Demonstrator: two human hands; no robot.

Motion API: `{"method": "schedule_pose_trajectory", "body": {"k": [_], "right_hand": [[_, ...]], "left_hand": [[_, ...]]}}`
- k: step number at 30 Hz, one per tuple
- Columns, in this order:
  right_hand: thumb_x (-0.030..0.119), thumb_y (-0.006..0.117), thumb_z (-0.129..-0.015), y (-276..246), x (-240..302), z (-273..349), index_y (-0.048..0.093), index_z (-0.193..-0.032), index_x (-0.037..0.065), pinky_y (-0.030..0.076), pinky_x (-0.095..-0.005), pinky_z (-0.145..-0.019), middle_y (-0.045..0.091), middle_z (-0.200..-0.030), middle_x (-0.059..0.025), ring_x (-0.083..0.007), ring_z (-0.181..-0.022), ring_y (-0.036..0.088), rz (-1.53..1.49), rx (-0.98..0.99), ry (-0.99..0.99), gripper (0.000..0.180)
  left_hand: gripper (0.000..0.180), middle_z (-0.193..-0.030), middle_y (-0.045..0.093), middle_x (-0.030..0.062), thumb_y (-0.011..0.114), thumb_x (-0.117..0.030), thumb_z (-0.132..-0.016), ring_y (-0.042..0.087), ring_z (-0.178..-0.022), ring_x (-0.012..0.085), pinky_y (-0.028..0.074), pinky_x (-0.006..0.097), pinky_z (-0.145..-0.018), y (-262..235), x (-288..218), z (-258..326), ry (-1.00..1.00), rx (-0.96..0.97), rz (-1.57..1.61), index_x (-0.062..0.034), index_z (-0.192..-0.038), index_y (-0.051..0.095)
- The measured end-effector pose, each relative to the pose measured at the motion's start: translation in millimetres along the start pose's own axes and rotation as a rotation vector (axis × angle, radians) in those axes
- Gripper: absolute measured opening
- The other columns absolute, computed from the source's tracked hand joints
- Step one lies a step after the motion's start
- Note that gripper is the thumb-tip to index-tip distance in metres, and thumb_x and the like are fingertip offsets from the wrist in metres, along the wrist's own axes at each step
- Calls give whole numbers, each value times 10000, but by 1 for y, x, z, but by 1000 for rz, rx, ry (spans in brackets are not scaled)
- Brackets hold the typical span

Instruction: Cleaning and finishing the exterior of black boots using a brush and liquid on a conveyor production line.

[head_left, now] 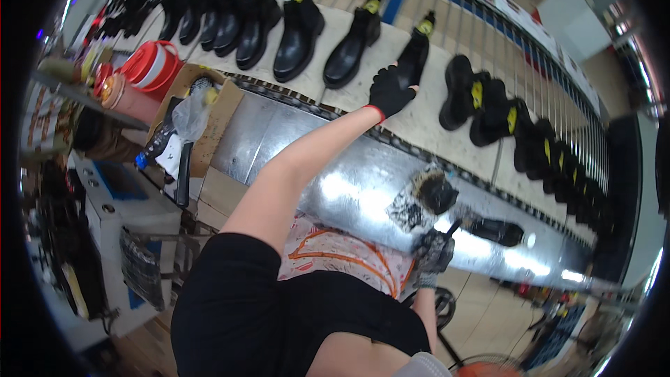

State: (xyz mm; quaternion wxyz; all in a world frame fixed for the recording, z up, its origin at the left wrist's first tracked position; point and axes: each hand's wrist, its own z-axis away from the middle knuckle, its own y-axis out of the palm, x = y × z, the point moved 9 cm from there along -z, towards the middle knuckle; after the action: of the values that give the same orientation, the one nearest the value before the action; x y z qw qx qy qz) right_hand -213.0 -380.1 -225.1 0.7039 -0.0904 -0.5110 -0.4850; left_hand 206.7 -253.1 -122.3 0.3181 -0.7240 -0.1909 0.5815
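Note:
My left hand [392, 92], in a black glove with a red cuff, reaches far across to a black ankle boot [414, 52] with a yellow tag at its top. Its fingers close on the boot's toe end. My right hand [434, 253] wears a stained grey glove and is low over the metal bench's near edge. It is closed around a thin dark handle [454, 226]; the tool's other end cannot be made out. Just beyond lies a black-smeared pad or cloth with a round dark pot [437, 194] on it. To its right rests a long dark object [493, 230].
Several black boots [299, 38] stand left along the conveyor [427, 124]; others [497, 113] lie to the right. A wire rack [481, 10] runs behind. A cardboard box [225, 115] with bags and a red-and-white jug [151, 66] sit left of the metal bench [269, 132].

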Motion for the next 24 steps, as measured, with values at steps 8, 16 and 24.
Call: {"method": "schedule_pose_trajectory", "body": {"k": [8,16,24], "right_hand": [[262,650,-843,13,10,14,484,-963,76,369,-227,-341,517,-667,-40,-115,-412,454,167,-79,-256,277],[312,664,-832,14,9,7,466,-943,78,351,-220,-345,502,-665,-22,-97,-416,440,257,-98,-211,326],[200,575,-880,-7,5,-6,456,-857,122,333,-233,-311,442,-560,4,-100,-363,395,325,-121,-349,144]], "left_hand": [[772,-1089,593,220,718,-540,-583,579,-1036,343,460,395,-890,54,32,-79,-360,180,45,-15,-1113,519],[721,-1014,622,186,737,-511,-537,599,-982,326,479,400,-854,33,32,-69,-284,35,-24,-37,-1047,550],[834,-1017,614,248,732,-553,-495,594,-984,358,466,367,-828,-52,34,41,-164,307,164,44,-1055,575]]}}
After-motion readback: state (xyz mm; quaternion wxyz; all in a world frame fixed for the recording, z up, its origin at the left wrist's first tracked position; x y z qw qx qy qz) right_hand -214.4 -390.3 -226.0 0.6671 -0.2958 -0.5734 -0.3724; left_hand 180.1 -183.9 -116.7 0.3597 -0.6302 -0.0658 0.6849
